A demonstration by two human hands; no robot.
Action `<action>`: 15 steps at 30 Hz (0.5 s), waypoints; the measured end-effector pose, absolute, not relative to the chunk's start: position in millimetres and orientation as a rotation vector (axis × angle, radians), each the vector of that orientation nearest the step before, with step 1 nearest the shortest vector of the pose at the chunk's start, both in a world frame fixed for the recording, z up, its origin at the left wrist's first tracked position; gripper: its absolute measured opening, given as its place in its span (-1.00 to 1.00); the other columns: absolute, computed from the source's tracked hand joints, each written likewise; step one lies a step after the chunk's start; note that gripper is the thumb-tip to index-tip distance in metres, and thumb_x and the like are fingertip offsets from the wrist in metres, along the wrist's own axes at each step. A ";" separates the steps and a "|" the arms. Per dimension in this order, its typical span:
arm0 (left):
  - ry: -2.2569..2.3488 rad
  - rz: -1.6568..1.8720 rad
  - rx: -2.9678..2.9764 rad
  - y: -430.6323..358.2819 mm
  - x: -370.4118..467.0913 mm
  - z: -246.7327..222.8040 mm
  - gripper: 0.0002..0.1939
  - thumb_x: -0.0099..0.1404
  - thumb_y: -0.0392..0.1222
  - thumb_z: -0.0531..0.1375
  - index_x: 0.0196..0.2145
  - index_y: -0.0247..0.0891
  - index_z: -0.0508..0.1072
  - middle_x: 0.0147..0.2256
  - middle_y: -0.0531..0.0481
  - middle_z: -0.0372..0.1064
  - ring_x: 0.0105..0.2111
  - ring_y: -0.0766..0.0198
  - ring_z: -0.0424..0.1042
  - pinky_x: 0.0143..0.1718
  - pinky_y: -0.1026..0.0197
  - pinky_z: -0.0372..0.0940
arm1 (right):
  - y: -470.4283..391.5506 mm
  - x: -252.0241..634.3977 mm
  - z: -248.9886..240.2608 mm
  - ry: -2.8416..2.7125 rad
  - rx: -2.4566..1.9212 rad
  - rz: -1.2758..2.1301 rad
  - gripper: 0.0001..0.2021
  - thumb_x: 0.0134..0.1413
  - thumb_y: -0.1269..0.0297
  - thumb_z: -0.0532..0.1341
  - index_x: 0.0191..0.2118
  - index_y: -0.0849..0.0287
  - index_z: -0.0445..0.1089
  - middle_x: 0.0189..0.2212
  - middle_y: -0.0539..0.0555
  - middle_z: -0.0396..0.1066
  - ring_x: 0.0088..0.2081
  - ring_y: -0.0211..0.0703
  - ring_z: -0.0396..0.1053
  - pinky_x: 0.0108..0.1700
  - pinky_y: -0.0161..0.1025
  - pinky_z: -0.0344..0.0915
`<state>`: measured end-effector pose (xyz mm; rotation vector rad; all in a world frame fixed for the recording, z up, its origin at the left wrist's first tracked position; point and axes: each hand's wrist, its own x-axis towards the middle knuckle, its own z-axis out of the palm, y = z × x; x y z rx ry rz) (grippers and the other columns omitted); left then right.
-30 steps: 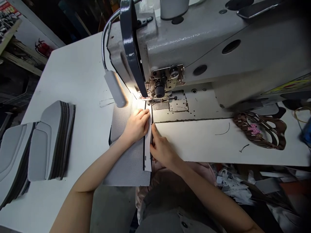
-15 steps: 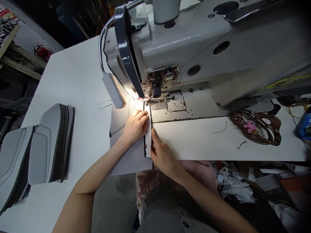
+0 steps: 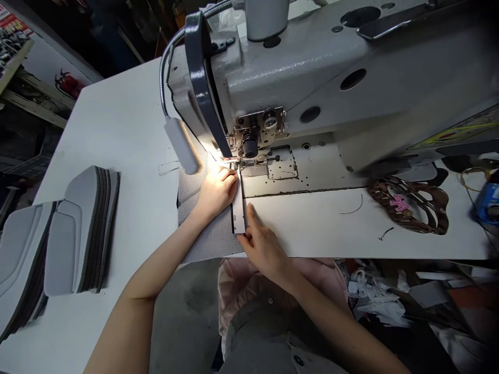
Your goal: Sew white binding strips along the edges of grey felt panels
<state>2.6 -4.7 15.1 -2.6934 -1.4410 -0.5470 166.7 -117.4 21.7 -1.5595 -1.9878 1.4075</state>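
A grey woven fabric panel (image 3: pixel 212 240) lies under the needle area of a sewing machine (image 3: pixel 249 143). Along its right side runs a narrow white strip (image 3: pixel 238 210) with a dark edge. My left hand (image 3: pixel 219 189) presses on the panel and strip close to the presser foot, fingers together and curled. My right hand (image 3: pixel 264 248) is beside the strip's near end. Its index finger is stretched forward along the edge, and its thumb, apart from the index, touches the near corner. The other right fingers are tucked under and partly hidden.
Stacks of grey padded panels (image 3: pixel 74 228) stand at left on the white table (image 3: pixel 128 124). A lamp (image 3: pixel 181 145) on a bendy neck hangs by the needle. A brown hair claw clip (image 3: pixel 413 205) and loose threads lie at right. Scraps (image 3: pixel 378 296) are heaped below the table edge.
The panel and strip have moved forward under the machine, away from me. My left hand has gone slightly forward with them. My right thumb has shifted to the strip's near corner.
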 end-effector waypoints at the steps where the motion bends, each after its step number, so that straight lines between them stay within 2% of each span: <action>1: -1.430 -0.529 -2.688 -6.9 3.3 16.0 -0.80 0.41 -0.30 0.05 -0.27 -0.24 0.47 -0.17 -0.09 0.52 -0.13 0.12 0.44 -0.11 0.07 0.39 | -115.0 166.3 21.2 -1.966 -1.569 1.395 -0.19 0.25 0.39 0.10 0.44 0.52 -0.39 -0.47 0.03 0.43 -0.37 -0.08 0.40 -0.14 -0.13 0.36; 6: -1.430 -0.495 -2.682 -26.1 7.2 20.8 -0.77 0.42 -0.31 0.03 -0.27 -0.26 0.48 -0.14 -0.10 0.52 -0.19 0.12 0.42 -0.12 0.03 0.38 | -101.4 163.5 18.9 -1.915 -1.584 1.361 -0.13 0.24 0.40 0.14 0.42 0.59 -0.45 -0.45 0.07 0.46 -0.34 -0.04 0.44 -0.13 -0.09 0.37; 15: -1.435 -0.511 -2.645 -8.6 4.9 13.9 -0.79 0.41 -0.32 0.05 -0.27 -0.26 0.49 -0.17 -0.10 0.51 -0.16 0.11 0.41 -0.12 0.05 0.37 | -83.3 161.6 18.6 -1.762 -1.589 1.406 -0.08 0.23 0.38 0.16 0.45 0.41 -0.51 -0.50 0.00 0.44 -0.43 -0.09 0.40 -0.28 -0.15 0.44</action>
